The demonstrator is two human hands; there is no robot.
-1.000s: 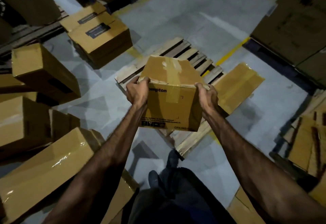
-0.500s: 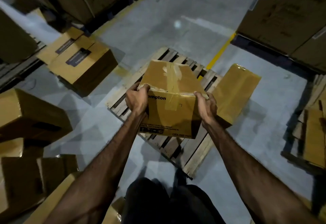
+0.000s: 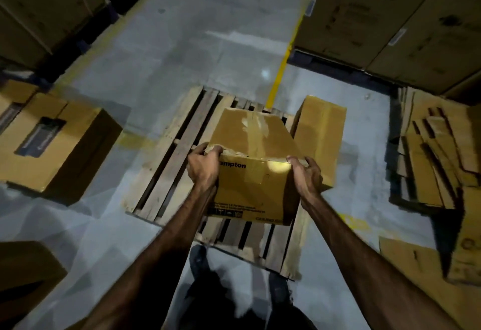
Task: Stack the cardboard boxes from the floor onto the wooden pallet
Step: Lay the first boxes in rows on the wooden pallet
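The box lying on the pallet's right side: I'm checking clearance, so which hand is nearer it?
Right. The right hand overlaps the lying box in view; the left hand grips the carried box's far corner.

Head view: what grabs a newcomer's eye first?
The taped cardboard box at centre frame, gripped at its near top corners by the left hand and right hand. Under it lies the wooden pallet, with a second box on its right side. Flattened cardboard is heaped at the right edge.

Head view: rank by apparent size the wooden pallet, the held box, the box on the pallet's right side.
1. wooden pallet
2. held box, though nearness to the camera inflates it
3. box on the pallet's right side, partly hidden, so its rank against the held box is unsure
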